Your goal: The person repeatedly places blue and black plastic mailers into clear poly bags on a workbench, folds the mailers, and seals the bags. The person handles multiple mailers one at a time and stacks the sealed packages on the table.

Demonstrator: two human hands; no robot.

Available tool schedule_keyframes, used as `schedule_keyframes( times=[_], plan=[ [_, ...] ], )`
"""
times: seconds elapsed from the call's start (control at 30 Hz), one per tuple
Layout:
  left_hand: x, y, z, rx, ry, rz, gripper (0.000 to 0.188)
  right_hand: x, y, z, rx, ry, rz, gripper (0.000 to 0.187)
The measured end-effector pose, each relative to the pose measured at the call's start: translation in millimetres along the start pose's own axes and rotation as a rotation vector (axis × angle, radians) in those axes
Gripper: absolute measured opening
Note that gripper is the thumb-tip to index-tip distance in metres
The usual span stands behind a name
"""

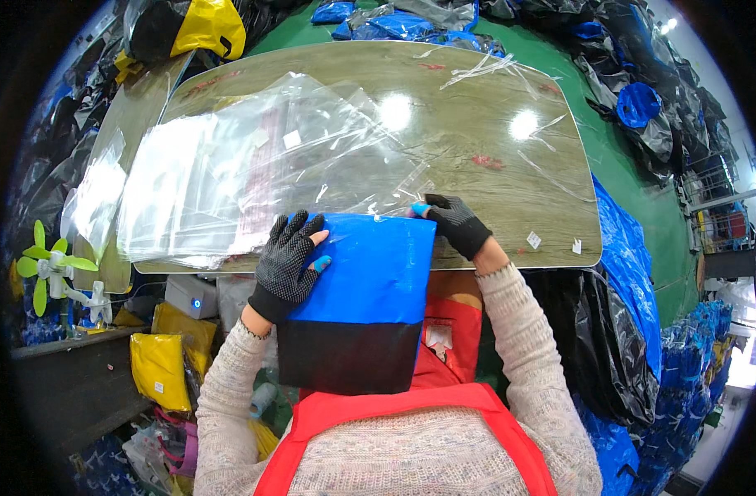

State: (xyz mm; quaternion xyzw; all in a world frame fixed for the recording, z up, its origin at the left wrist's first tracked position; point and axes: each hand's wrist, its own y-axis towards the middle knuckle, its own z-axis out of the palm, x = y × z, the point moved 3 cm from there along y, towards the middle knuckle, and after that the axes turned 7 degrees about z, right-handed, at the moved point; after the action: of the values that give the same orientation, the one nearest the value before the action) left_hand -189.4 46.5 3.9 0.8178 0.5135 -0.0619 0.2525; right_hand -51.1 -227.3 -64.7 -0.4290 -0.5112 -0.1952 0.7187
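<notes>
A flat blue-and-black bag or folded sheet (369,264), smooth and plastic-like, overlaps the table's near edge. Its blue part is toward the far side, and the black part hangs toward my lap. My left hand (293,260), in a dark dotted glove, lies over its left edge with fingers stretched out; the bare thumb has a blue wrapping. At the far right corner, my right hand (456,221) is closed in a pinch, gloved alike, with blue on a fingertip. Just beyond the bag, clear plastic bags (254,165) lie in a loose, spread-out stack.
The wood-patterned table (460,116) carries clear plastic strips and small white labels at its right. Left of me are a green-bladed fan (54,260) and yellow folded bags (159,372). Black and blue plastic piles (593,331) crowd the right side.
</notes>
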Motion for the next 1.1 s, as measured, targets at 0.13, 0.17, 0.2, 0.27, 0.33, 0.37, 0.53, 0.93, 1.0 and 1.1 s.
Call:
schedule_keyframes(
  times=[0.13, 0.17, 0.2, 0.27, 0.33, 0.37, 0.53, 0.93, 1.0, 1.1],
  plan=[
    [-4.4, -11.1, 5.9, -0.043, -0.034, -0.045, 0.038, -11.1, -43.5, 14.0, 0.13, 0.285, 0.281, 0.044],
    [-5.1, -13.6, 9.9, -0.056, -0.035, -0.051, 0.038, -12.6, -47.6, 12.8, 0.089, 0.234, 0.282, 0.04],
    [-3.4, -15.9, 14.1, -0.078, -0.035, -0.089, 0.037, -11.4, -48.2, 9.3, 0.038, 0.186, 0.231, 0.042],
    [0.1, -19.8, 23.2, -0.172, -0.115, -0.116, 0.038, -7.1, -40.9, 6.8, -0.003, 0.099, 0.103, 0.047],
    [12.7, -26.9, 29.4, -0.369, -0.223, -0.279, 0.04, -4.9, -33.0, 5.5, -0.252, -0.121, 0.002, 0.034],
    [22.8, -32.8, 31.0, -0.511, -0.293, -0.414, 0.041, -5.5, -34.6, 9.9, -0.368, -0.322, -0.051, 0.032],
    [68.7, -55.2, 36.3, -0.549, -0.846, -0.799, 0.051, -34.9, -87.8, 49.4, -0.511, -0.511, -0.291, 0.046],
    [18.0, -51.0, 31.2, -0.021, -0.557, -0.622, 0.058, -52.3, -107.2, 65.3, -0.142, -0.072, 0.031, 0.07],
    [10.6, -65.8, 28.8, 0.085, -0.697, -0.741, 0.054, -68.7, -130.8, 81.1, -0.186, 0.147, 0.109, 0.08],
    [18.6, -55.9, 3.8, -0.143, -0.572, -0.533, 0.048, -76.1, -154.3, 64.5, -0.246, 0.218, 0.162, 0.075]
  ],
)
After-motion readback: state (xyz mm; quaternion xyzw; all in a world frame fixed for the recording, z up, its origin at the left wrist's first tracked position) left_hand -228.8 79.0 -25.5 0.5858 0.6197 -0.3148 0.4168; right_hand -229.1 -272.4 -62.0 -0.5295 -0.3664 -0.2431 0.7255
